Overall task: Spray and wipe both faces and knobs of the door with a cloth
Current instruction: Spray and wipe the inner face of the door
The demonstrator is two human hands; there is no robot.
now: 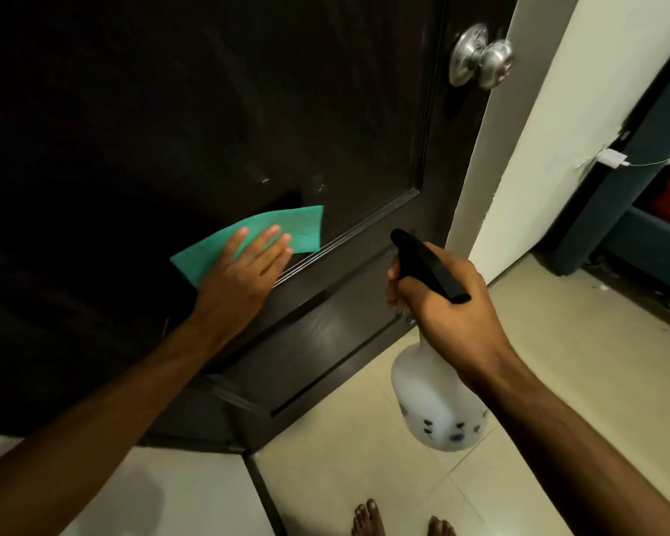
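Pale floor tiles fill the lower part of the view, and bare toes are seen at the bottom edge. Nearest above them, a white spray bottle is held over the floor by the right hand, whose fingers are curled round the neck under the black trigger head; the nozzle is pointed toward the door. Further in, a green cloth is pressed flat against the dark door face by the left hand, with the fingers laid out straight on top of it. The cloth is placed at the lower right corner of the upper panel, just above the raised moulding. Higher and to the right, a silver knob is mounted near the door's edge, well apart from both hands. Beyond the edge, a white wall is seen, with a white charger and its cable beside it.
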